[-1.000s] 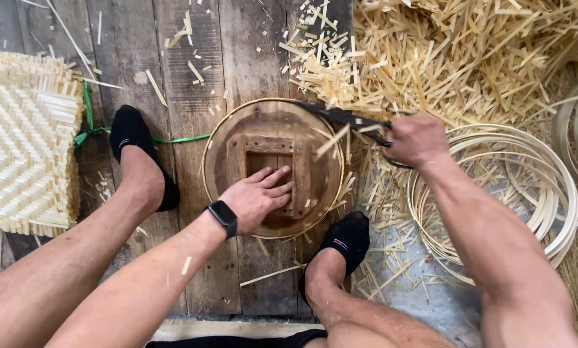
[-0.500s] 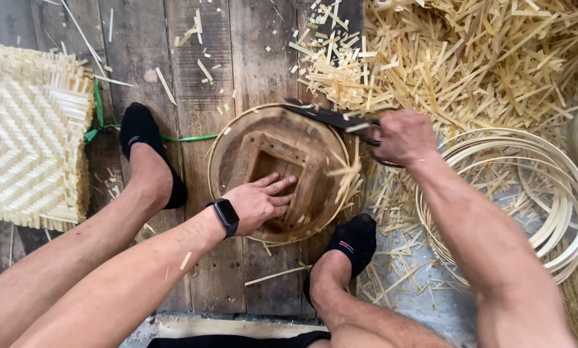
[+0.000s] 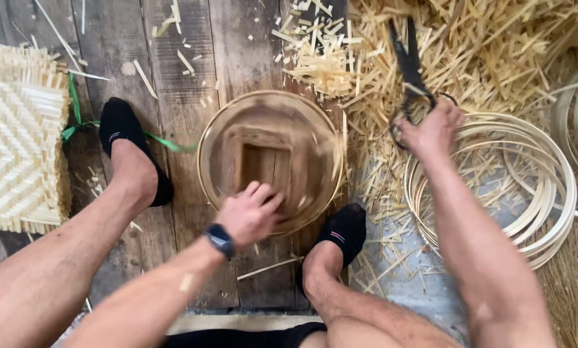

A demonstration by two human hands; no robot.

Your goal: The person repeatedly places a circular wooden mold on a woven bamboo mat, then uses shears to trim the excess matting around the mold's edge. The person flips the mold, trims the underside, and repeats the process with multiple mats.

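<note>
Planks (image 3: 173, 96) of grey, weathered wood fill the middle of the frame, littered with pale offcuts. A heap of split bamboo strips (image 3: 495, 58) spreads across the upper right, dry and straw-coloured. Below it, at right centre, lies a stack of thin bamboo hoops (image 3: 547, 212), coiled one inside another. At the left edge sits a woven mat panel (image 3: 18, 142) in a herringbone pattern, its ends bristling, with a green cord (image 3: 76, 109) trailing from beside it toward the centre.

In the middle of the frame, between two black-socked feet, rests a round basket (image 3: 269, 161), bottom up: a circular rim around a square woven base. It is blurred, so its weave is hard to read, and it may be turning.

The left hand (image 3: 250, 212) lies on the basket's lower edge, fingers curled over the base and pressing it; a dark watch (image 3: 219, 240) sits on the wrist. This hand is the nearer one, touching the basket, which extends up and slightly right from it.

The right hand (image 3: 431, 129) is well apart, to the basket's upper right, clenched through the loops of black shears (image 3: 408, 64). Their long axis runs nearly vertical, blades pointing to the top of the frame over the strips, seemingly closed or nearly so.
</note>
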